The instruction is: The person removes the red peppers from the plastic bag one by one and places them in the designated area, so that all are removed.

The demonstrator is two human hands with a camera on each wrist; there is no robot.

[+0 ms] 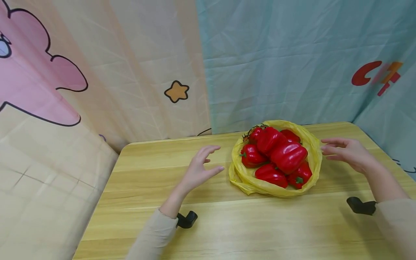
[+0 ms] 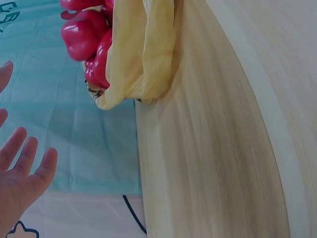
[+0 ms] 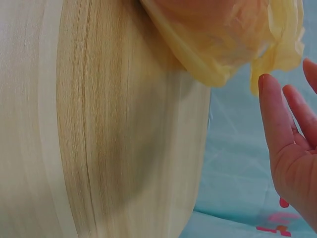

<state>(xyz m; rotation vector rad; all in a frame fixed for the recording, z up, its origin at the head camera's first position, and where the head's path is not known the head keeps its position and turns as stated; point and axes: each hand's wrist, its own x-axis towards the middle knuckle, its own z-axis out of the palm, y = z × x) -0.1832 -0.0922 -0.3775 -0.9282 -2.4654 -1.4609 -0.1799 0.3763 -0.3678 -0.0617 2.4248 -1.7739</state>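
Observation:
A yellow plastic bag (image 1: 244, 183) stands on the table with its rim rolled down, filled with several red bell peppers (image 1: 288, 157). Dark stems with a small red fruit (image 1: 255, 133) show at its back left edge. To the left of the bag my left hand (image 1: 199, 169) hovers with fingers spread, holding nothing. On the opposite side my right hand (image 1: 349, 153) is raised, its fingertips close to the bag's right rim and nothing in its grasp. In the right wrist view the bag's side (image 3: 213, 44) appears just beyond the fingers.
The wooden table (image 1: 146, 187) has rounded back corners. Behind it hangs a printed curtain (image 1: 276, 65) in peach and teal, which continues along the left and right sides. A black wrist mount (image 1: 187, 219) sits on the left sleeve, another (image 1: 360, 206) on the right.

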